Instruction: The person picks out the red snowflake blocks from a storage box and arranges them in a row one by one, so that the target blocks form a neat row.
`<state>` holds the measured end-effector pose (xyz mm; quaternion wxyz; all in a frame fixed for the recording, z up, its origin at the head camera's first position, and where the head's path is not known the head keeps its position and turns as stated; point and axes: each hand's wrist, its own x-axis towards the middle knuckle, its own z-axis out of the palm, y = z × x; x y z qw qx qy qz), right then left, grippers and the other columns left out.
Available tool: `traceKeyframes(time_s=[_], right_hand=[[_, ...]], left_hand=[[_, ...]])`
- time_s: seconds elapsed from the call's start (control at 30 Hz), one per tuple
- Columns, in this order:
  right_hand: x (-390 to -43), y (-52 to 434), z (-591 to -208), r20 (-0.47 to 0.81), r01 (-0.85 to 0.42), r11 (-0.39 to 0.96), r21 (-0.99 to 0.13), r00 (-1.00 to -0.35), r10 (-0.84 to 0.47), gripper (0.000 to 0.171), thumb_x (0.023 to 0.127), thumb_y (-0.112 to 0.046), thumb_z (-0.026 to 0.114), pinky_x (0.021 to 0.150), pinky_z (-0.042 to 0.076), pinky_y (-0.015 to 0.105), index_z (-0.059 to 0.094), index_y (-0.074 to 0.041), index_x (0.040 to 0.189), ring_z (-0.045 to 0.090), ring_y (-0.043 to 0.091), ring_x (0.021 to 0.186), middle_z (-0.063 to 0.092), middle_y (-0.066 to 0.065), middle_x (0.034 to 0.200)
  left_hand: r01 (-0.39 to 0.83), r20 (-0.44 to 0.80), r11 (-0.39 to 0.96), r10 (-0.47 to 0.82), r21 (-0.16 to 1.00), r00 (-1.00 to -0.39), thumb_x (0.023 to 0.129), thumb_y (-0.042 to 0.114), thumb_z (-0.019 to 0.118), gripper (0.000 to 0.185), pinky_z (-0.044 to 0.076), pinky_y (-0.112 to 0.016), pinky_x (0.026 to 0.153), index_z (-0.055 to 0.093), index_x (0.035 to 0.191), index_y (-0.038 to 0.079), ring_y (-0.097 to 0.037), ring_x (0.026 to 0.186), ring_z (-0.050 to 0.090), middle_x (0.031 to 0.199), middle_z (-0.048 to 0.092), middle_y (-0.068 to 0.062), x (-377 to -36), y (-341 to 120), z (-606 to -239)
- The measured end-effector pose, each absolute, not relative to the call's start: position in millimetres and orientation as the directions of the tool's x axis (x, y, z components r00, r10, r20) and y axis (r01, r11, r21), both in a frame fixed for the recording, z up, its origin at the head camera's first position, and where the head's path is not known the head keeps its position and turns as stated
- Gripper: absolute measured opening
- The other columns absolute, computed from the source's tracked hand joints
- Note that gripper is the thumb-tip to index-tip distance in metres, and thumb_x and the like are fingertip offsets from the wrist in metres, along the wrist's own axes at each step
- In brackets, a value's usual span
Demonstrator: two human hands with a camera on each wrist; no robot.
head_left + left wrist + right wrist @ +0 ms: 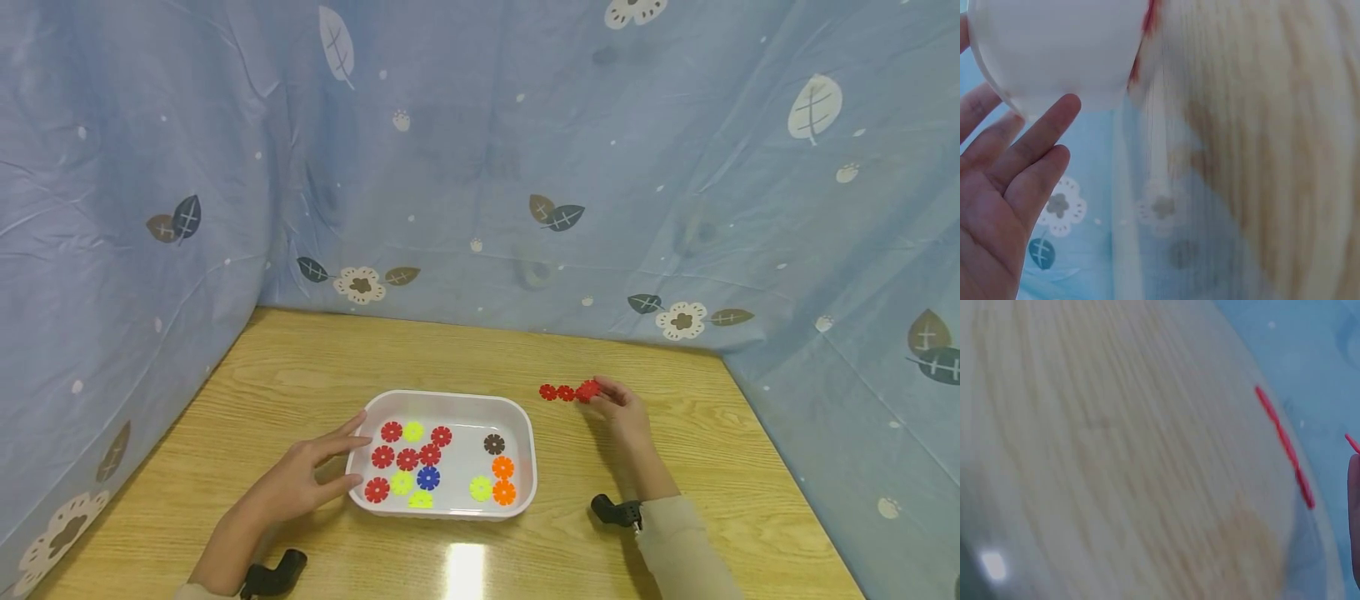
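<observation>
Three red discs (567, 392) sit mid-frame, one pinched by right hand (624, 414) fingers; left hand (300, 479), fingers straight, touches the white tray (450, 400) holding thirteen discs.

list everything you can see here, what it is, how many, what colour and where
Tray: one, white, middle of the table.
Red discs in tray: six, left half of the tray.
Yellow-green discs: four, in the tray among the others.
Orange discs: two, right side of the tray.
Blue disc: one, near the tray's front.
Brown disc: one, right side of the tray.
Red disc chain: about three joined, on the table right of the tray.
Table: one, light wood.
Cloth backdrop: blue with leaf and flower print, behind and at both sides.
Left hand: fingers straight, at the tray's left end.
Right hand: pinches the chain's right end.
</observation>
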<state>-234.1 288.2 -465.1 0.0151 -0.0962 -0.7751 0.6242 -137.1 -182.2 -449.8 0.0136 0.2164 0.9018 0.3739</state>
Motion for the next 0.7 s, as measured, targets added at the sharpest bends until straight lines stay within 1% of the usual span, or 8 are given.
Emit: traceKeyframes(time_s=[0.1,0.17,0.2,0.3,0.4,0.43,0.53,0.7], right_hand=[[-235.0,296.1,-469.1,-0.090,0.129,0.195,-0.972,-0.976,0.197,0.046,0.085,-0.007,0.058,0.075,0.045,0.009,0.046,-0.002,0.128,0.051,0.000,0.095,0.054,0.004,0.117],[-234.3,300.0,-470.7,-0.069,0.108,0.188,-0.976,-0.977,0.204,0.046,0.084,-0.007,0.060,0.072,0.045,0.009,0.047,0.000,0.127,0.052,0.001,0.094,0.055,0.000,0.113],[-234.0,301.7,-471.6,-0.050,0.086,0.168,-0.982,-0.977,0.205,0.046,0.083,-0.006,0.061,0.071,0.046,0.009,0.048,0.001,0.126,0.052,0.002,0.093,0.057,-0.001,0.111],[-234.1,304.8,-473.0,-0.035,0.075,0.177,-0.981,-0.975,0.221,0.045,0.082,-0.005,0.061,0.068,0.046,0.009,0.048,0.004,0.124,0.052,0.002,0.091,0.057,0.000,0.108],[-236.8,306.8,-474.3,-0.071,0.127,0.203,-0.971,-0.962,0.262,0.042,0.084,-0.004,0.058,0.067,0.045,0.008,0.049,0.002,0.124,0.050,0.004,0.093,0.055,0.008,0.115],[-238.1,307.5,-474.8,-0.093,0.159,0.232,-0.960,-0.957,0.274,0.042,0.085,-0.004,0.056,0.068,0.044,0.007,0.048,0.000,0.126,0.048,0.005,0.095,0.052,0.010,0.118],[-241.9,310.0,-477.3,-0.133,0.211,0.255,-0.944,-0.948,0.290,0.042,0.087,-0.003,0.054,0.069,0.042,0.006,0.047,-0.002,0.128,0.047,0.010,0.102,0.047,0.015,0.127],[-245.2,312.7,-482.0,-0.121,0.199,0.284,-0.938,-0.955,0.269,0.042,0.087,-0.002,0.052,0.070,0.039,0.002,0.046,-0.001,0.129,0.044,0.022,0.113,0.045,0.017,0.131]], left_hand=[[0.377,0.137,0.623,0.399,0.686,-0.907,0.080,0.036,0.065,0.042,0.039,-0.028,0.098,0.057,0.120,0.027,-0.015,0.127,0.038,0.142,0.034,0.010,-136.9,-181.9,-449.5],[0.376,0.136,0.623,0.398,0.686,-0.907,0.080,0.037,0.065,0.042,0.039,-0.028,0.098,0.057,0.120,0.027,-0.014,0.127,0.038,0.142,0.033,0.010,-136.8,-181.7,-449.6],[0.380,0.140,0.623,0.400,0.683,-0.906,0.080,0.037,0.065,0.042,0.039,-0.028,0.098,0.057,0.120,0.027,-0.015,0.127,0.038,0.142,0.034,0.010,-136.8,-181.6,-449.8],[0.395,0.152,0.627,0.405,0.671,-0.902,0.080,0.039,0.064,0.043,0.040,-0.027,0.098,0.057,0.120,0.026,-0.016,0.127,0.039,0.142,0.034,0.009,-136.7,-182.0,-450.7],[0.414,0.169,0.626,0.413,0.661,-0.895,0.080,0.040,0.064,0.044,0.040,-0.027,0.097,0.057,0.120,0.025,-0.017,0.126,0.039,0.142,0.034,0.007,-136.9,-182.4,-451.6],[0.417,0.171,0.626,0.415,0.660,-0.894,0.080,0.040,0.064,0.044,0.040,-0.027,0.097,0.057,0.120,0.025,-0.017,0.126,0.040,0.142,0.034,0.007,-136.9,-182.6,-451.9],[0.426,0.179,0.625,0.419,0.655,-0.890,0.080,0.039,0.064,0.044,0.041,-0.028,0.097,0.057,0.120,0.025,-0.017,0.126,0.040,0.143,0.034,0.006,-137.2,-183.0,-452.8],[0.439,0.190,0.626,0.424,0.644,-0.885,0.080,0.038,0.064,0.044,0.041,-0.031,0.096,0.056,0.121,0.024,-0.018,0.125,0.040,0.143,0.034,0.005,-137.6,-183.5,-453.4]])
